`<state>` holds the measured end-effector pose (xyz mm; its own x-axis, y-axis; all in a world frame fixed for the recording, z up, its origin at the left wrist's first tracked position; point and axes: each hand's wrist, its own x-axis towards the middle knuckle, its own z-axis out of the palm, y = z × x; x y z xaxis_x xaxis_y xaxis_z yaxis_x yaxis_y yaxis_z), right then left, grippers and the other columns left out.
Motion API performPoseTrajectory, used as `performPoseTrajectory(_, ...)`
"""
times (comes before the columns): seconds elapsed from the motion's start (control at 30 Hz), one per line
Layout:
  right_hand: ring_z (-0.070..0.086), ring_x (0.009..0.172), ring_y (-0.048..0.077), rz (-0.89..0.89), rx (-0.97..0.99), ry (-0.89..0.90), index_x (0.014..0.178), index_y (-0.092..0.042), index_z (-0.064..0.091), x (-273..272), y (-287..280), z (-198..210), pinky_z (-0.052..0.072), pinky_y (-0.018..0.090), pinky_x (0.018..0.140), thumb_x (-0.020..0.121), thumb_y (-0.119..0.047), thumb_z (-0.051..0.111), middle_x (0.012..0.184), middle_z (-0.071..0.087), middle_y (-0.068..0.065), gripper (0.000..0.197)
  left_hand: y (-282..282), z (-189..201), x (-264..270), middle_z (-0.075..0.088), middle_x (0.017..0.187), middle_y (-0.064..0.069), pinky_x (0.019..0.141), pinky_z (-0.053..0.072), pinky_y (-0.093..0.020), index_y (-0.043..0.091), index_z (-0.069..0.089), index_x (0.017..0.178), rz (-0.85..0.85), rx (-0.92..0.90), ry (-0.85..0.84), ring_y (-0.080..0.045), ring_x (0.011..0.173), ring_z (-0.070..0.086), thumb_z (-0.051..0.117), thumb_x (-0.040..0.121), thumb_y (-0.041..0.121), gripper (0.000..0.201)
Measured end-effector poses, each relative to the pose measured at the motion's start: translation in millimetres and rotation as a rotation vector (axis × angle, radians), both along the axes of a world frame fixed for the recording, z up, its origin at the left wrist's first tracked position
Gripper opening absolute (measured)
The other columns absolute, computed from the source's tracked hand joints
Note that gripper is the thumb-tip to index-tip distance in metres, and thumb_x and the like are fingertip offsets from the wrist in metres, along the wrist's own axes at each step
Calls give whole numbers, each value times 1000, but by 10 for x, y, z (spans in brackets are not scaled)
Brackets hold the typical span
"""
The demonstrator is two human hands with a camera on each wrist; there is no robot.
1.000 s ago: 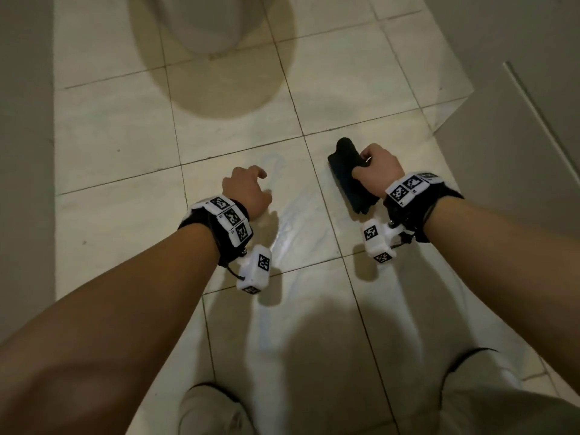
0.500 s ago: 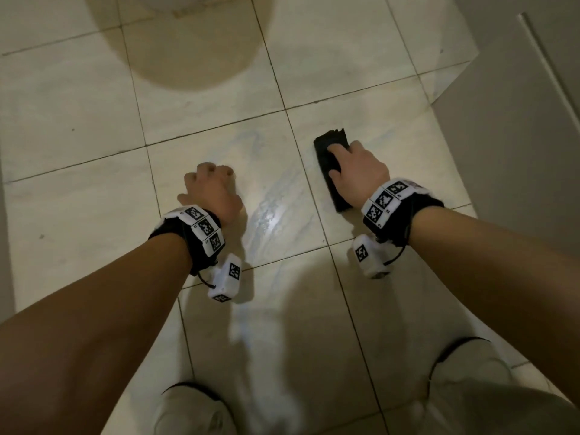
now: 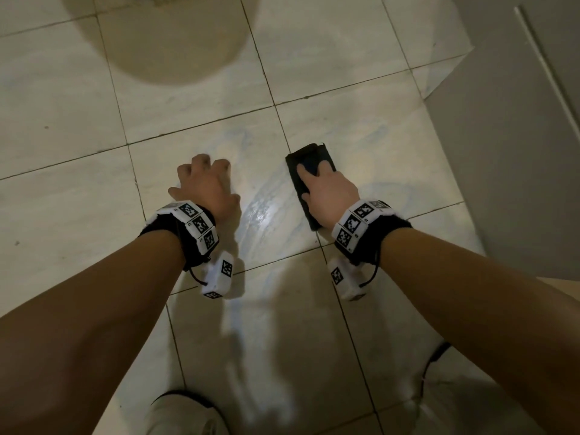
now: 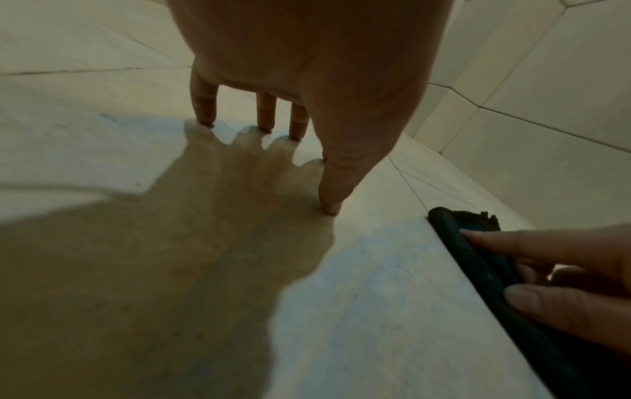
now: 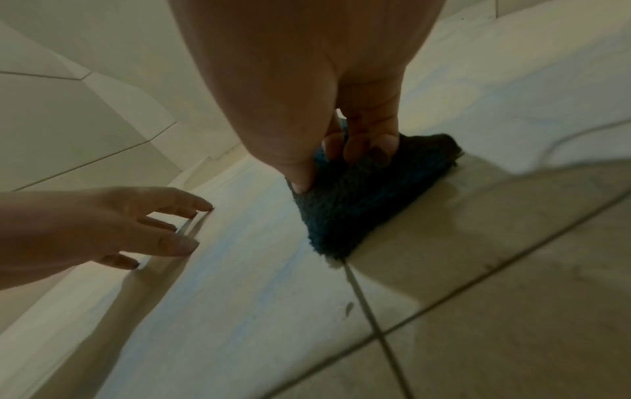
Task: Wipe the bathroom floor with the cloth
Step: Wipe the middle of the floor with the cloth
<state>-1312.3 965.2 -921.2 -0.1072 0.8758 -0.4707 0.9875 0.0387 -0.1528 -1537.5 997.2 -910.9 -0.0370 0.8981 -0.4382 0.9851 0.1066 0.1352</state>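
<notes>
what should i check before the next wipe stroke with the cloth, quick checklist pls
1. Cloth flat on the floor: ok, it lies folded and dark on the tile.
2. Right hand on the cloth: ok, fingers press on top, the thumb at its left edge.
3. Left hand braced: ok, its fingertips touch the tile, clear of the cloth.
4. Path ahead of the cloth: ok, bare tile with a grout line to cross.
5. Room to the right: not ok for a wide sweep, the door stands close beside the cloth.
6. Cloth wet enough: cannot tell; the tile beside it shines with streaks.
</notes>
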Motion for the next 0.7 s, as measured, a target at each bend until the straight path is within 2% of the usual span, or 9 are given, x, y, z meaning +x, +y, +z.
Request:
performPoseTrajectory(0.07, 49, 111, 32, -4, 2, -24, 156, -24, 16, -10, -8, -1, 40, 36, 69, 102, -30, 47, 137, 35, 14, 62, 17, -5, -13, 26, 150, 0, 97, 37, -57, 35, 42, 137, 2, -5, -2, -32, 136, 23, 72, 81, 40, 64)
performPoseTrajectory(0.2, 49, 116, 32, -15, -40, -16, 157, -14, 12, -90, -9, -32, 39, 35, 71, 95, -14, 59, 141, 32, 16, 78, 22, -13, -7, 27, 150, 0, 95, 37, -57, 34, 43, 136, -3, -5, 2, -33, 136, 24, 72, 80, 40, 63)
performPoseTrajectory(0.27, 48, 116, 32, -39, -50, 3, 157, -13, 9, -100, -17, -62, 40, 35, 73, 93, -10, 60, 143, 30, 17, 82, 17, -26, -2, 27, 149, 0, 94, 37, -56, 34, 43, 135, -1, 0, 10, -33, 135, 24, 72, 80, 40, 62)
performPoseTrajectory(0.37, 46, 114, 32, -57, -39, 50, 158, -17, 8, -20, -26, -104, 46, 38, 79, 96, -12, 55, 139, 30, 15, 78, 24, -33, -7, 27, 150, 0, 94, 37, -56, 35, 43, 135, 4, -1, 8, -32, 136, 24, 72, 81, 41, 62)
performPoseTrajectory(0.57, 50, 107, 37, -197, 96, 40, 156, -21, 21, 735, 12, -108, 51, 44, 85, 99, -19, 50, 131, 37, 18, 65, 24, -35, 14, 28, 149, 1, 92, 38, -54, 36, 44, 135, 19, 9, 27, -32, 135, 25, 74, 79, 40, 64)
performPoseTrajectory(0.7, 52, 107, 36, -328, 118, 18, 155, -25, 25, 1182, 55, -120, 45, 37, 78, 100, -20, 50, 133, 39, 17, 61, 29, -33, 22, 28, 149, 1, 93, 38, -55, 36, 45, 135, 27, 12, 27, -33, 134, 26, 74, 79, 40, 63)
